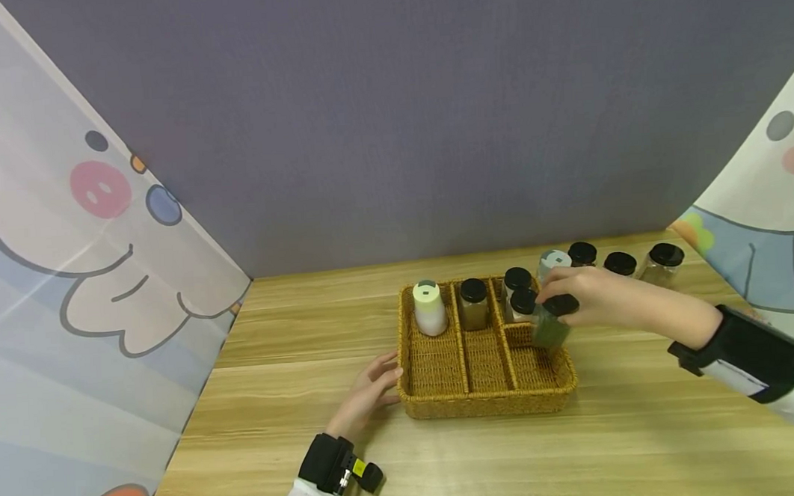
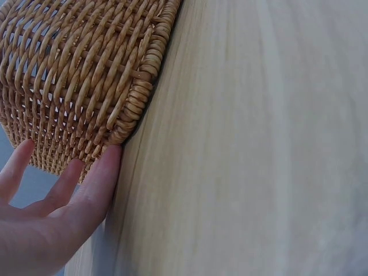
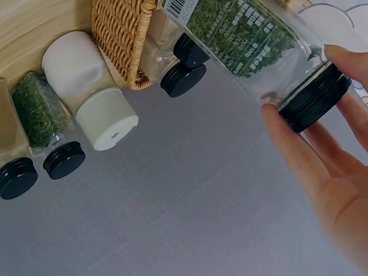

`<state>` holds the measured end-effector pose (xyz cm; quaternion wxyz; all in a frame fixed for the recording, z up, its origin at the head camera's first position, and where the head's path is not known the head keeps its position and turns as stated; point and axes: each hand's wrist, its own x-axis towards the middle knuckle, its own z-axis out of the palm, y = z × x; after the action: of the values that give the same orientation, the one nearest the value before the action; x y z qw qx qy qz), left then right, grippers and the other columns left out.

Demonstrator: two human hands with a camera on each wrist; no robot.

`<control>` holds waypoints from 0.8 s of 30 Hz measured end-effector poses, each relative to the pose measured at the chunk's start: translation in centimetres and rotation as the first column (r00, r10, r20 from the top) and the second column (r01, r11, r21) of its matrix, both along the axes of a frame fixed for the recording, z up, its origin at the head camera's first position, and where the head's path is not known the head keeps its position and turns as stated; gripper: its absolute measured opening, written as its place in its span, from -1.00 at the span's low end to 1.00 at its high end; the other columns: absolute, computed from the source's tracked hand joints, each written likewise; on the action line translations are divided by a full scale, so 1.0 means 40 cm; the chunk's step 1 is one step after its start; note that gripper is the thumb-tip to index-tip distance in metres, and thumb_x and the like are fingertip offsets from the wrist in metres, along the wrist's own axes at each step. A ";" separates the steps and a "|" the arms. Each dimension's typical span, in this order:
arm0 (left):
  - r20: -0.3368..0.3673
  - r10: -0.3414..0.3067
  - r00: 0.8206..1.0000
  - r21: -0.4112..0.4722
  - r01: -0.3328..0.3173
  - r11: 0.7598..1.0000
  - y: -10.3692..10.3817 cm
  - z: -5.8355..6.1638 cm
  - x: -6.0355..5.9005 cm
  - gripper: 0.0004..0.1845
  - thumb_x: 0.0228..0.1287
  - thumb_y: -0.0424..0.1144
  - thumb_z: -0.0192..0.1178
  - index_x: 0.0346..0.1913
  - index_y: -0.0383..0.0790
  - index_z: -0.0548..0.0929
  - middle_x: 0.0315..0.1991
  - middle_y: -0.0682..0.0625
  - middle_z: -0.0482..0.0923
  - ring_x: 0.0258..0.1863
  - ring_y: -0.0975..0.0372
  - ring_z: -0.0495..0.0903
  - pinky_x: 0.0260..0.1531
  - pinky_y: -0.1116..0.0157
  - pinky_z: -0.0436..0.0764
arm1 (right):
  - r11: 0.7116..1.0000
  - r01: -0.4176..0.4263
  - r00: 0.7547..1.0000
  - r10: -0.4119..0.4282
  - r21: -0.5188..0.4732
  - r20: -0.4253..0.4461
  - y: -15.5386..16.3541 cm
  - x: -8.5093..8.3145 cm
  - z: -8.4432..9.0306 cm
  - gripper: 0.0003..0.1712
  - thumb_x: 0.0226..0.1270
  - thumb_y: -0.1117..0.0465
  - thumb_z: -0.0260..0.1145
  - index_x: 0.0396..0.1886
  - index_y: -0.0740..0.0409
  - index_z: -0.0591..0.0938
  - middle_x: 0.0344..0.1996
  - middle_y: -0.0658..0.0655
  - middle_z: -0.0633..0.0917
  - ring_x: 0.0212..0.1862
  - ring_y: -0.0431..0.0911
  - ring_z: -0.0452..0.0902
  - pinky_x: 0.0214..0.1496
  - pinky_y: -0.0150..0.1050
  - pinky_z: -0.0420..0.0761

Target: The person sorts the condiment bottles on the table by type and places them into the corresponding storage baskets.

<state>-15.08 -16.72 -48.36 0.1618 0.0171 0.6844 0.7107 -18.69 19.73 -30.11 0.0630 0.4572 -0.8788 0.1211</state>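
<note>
My right hand (image 1: 591,294) pinches a clear jar of green dried herbs (image 1: 551,330) by its black lid. The jar is tilted, over the front right compartment of a wicker basket (image 1: 486,406); in the right wrist view fingers and thumb grip the lid's edge. My left hand (image 1: 369,390) touches the basket's left side, its fingers fairly straight in the left wrist view. At the back of the left compartment stands a white bottle with a pale lid (image 1: 430,310). A brownish jar (image 1: 474,313) stands in the middle one, and two black-lidded jars (image 1: 523,303) in the rear right one.
Behind and right of the basket stand a white bottle with a pale cap (image 3: 106,121), a black-lidded jar of green herbs (image 3: 40,109) and more black-lidded jars (image 1: 661,264). A grey panel (image 1: 391,128) rises along the table's far edge; printed curtains (image 1: 57,311) hang on both sides.
</note>
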 end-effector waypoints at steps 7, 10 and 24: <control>-0.009 -0.002 1.000 0.012 0.002 1.000 0.001 0.003 0.000 -0.33 0.20 -0.09 0.11 0.29 -0.30 0.15 0.22 -0.34 0.15 0.10 -0.09 0.31 -0.10 0.12 0.54 | 0.997 -0.061 0.998 0.060 -0.051 -0.018 -0.005 0.001 -0.017 -0.64 -0.29 0.43 0.44 -0.34 0.19 0.64 -0.32 0.08 0.53 -0.33 -0.03 0.51 -0.46 -0.34 0.56; 0.000 0.003 1.000 0.013 -0.003 1.000 0.002 0.003 0.001 -0.33 0.19 -0.09 0.12 0.29 -0.28 0.16 0.22 -0.32 0.15 0.10 -0.07 0.33 -0.10 0.13 0.54 | 0.995 -0.079 0.997 0.077 -0.065 -0.027 -0.007 0.001 -0.024 -0.63 -0.31 0.44 0.43 -0.34 0.21 0.64 -0.31 0.11 0.53 -0.33 -0.03 0.51 -0.45 -0.33 0.57; 0.003 0.007 1.000 0.016 -0.007 1.000 0.004 0.006 0.002 -0.35 0.20 -0.10 0.11 0.29 -0.28 0.17 0.22 -0.31 0.16 0.08 -0.04 0.35 -0.10 0.14 0.54 | 0.999 -0.046 0.996 0.047 -0.012 0.071 -0.023 0.004 -0.033 -0.65 -0.25 0.46 0.40 -0.32 0.20 0.64 -0.25 0.20 0.55 -0.25 0.05 0.53 -0.35 -0.26 0.60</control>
<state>-15.00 -16.56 -48.11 0.1599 0.0150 0.6786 0.7167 -18.52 18.82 -31.42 0.0311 0.4726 -0.8690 0.1435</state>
